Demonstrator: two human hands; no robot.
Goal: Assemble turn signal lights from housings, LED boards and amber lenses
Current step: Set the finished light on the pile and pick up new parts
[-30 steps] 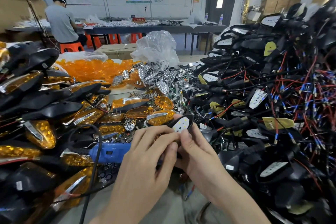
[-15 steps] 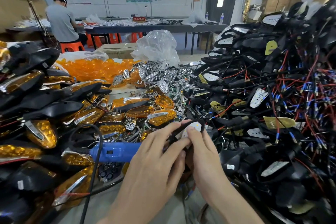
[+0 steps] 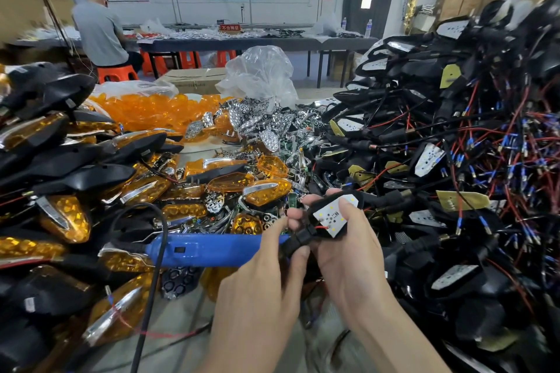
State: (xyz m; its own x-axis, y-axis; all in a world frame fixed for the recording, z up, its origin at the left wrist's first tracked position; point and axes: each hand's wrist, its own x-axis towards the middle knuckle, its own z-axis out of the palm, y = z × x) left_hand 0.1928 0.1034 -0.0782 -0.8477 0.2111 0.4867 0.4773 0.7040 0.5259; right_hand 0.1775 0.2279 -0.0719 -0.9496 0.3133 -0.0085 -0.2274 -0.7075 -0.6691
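- Turned since half a second ago: housing point(image 3: 315, 208) now shows its LED board point(image 3: 331, 218) face up; earlier it sat edge-on between the fingertips.
- Right hand point(image 3: 348, 260) cups housing from below, fingers curled round it, thumb laid on board's far end.
- Left hand point(image 3: 266, 278) pinches black stalk point(image 3: 298, 240) at housing's near end, thumb and forefinger closed on it.
- Handling, judged: light, rigid plastic shell; board thin, red lead fragile. Hold by shell rim and stalk, never by wire.
- Just left of grip: blue tool point(image 3: 206, 250), lying free.
- Beyond grip, left: finished lights point(image 3: 266, 194); farther, loose lenses point(image 3: 151, 109) and chrome reflectors point(image 3: 260, 127).
- Right of grip: heap of wired housings point(image 3: 454, 145).
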